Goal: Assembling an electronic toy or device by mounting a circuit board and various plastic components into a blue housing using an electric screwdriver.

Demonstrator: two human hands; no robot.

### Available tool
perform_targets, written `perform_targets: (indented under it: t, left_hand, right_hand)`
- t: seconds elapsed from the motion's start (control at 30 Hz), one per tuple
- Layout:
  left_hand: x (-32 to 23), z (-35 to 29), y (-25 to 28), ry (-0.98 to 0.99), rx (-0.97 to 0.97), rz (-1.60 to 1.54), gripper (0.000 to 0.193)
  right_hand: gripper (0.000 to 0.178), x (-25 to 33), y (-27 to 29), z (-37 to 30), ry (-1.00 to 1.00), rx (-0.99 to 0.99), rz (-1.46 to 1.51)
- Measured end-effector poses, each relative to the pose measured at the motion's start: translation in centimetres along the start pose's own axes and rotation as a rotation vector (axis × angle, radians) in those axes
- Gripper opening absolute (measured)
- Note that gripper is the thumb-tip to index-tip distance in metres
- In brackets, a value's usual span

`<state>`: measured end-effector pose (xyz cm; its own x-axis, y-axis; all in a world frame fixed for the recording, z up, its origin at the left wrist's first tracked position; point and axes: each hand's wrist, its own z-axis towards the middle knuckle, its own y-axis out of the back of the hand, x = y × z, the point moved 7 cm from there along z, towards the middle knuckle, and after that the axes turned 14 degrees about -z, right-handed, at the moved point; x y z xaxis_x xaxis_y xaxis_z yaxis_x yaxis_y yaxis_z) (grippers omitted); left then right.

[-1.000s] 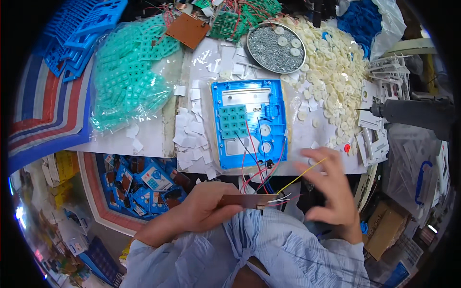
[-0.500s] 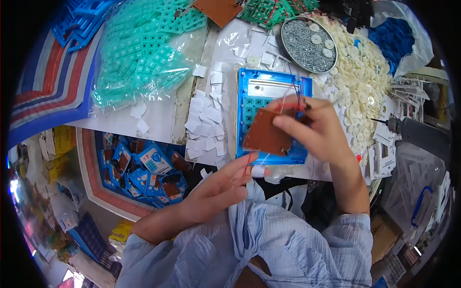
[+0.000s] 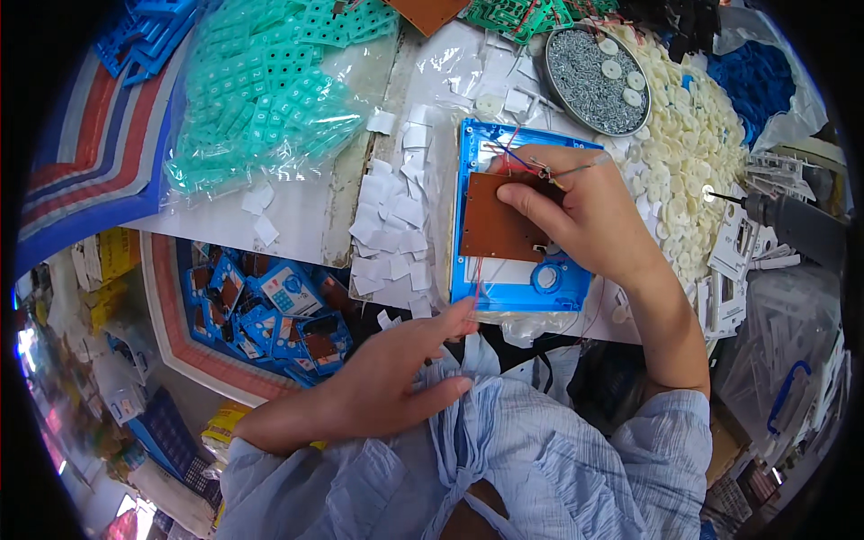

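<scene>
My right hand (image 3: 589,211) grips a brown circuit board (image 3: 497,225), thumb on top, over a blue plastic casing (image 3: 504,297). The board covers the casing's middle and hides the teal keypad there. Thin coloured wires (image 3: 540,169) bunch up around my right fingers. From the board's near edge, red wires (image 3: 479,270) run down toward my left fingertips. My left hand (image 3: 391,360) hovers at the casing's near edge, thumb held apart from the other fingers; whether it touches the wires I cannot tell. A round ring (image 3: 545,277) shows in the casing's near right corner.
Left of the casing lie white paper pieces (image 3: 391,216) and a clear bag of teal keypads (image 3: 279,108). A round dish of screws (image 3: 585,85) and a heap of cream discs (image 3: 679,153) stand right. An electric screwdriver (image 3: 796,220) points inward. Finished-looking blue units (image 3: 292,292) fill a bin.
My right hand has brought the board from a tilt to nearly flat over the casing. My left hand has drawn slightly back toward me. The whole view has shifted a little.
</scene>
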<state>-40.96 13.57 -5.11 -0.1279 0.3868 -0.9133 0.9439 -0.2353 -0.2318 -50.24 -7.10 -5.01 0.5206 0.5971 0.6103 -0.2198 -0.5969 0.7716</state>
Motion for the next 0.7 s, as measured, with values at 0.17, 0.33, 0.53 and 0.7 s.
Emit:
perform_targets:
  t: [0.17,0.33,0.53,0.7]
  left_hand:
    - [-4.9,0.1,2.4,-0.074,-0.153,0.522,0.057]
    - [-6.5,3.5,2.9,-0.452,-0.206,0.847,0.057]
    - [-4.9,5.4,1.8,-0.468,-0.018,1.203,0.064]
    - [-5.2,5.6,1.4,-0.471,0.023,1.244,0.065]
  right_hand:
    - [0.022,1.9,1.1,0.4,0.17,-0.173,-0.221]
    - [0.022,2.4,1.1,0.3,0.179,-0.196,-0.272]
    - [0.045,3.2,3.7,-2.6,0.164,-0.621,-0.378]
    - [0.071,4.2,-0.1,-7.0,0.358,-0.193,-0.522]
